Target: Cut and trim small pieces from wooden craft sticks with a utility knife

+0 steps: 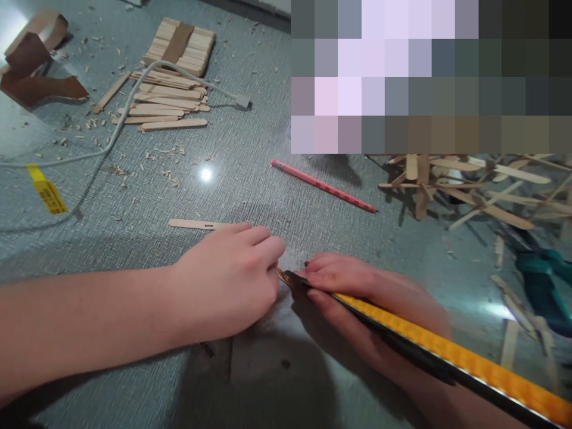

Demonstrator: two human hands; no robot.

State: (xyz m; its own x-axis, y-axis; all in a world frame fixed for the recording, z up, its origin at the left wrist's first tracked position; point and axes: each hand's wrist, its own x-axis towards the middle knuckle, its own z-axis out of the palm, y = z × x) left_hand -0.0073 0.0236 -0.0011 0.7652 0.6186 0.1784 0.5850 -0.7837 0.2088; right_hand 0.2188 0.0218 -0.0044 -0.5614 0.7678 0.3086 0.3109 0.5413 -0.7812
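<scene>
My left hand is closed, its knuckles up, near the middle of the table. From its thumb side pokes the end of a wooden craft stick, mostly hidden by the fingers. Another craft stick, with a small dark print, lies partly behind this hand. My right hand grips the front of a long orange-and-black tool, whose exact kind I cannot make out. The tool's dark narrow tip meets the stick end, and its body runs toward the lower right corner.
Loose craft sticks and a banded bundle lie at the back left, crossed by a white cable. A red pencil lies mid-table. A stick structure and a dark green tool are at right. Wood chips are scattered about.
</scene>
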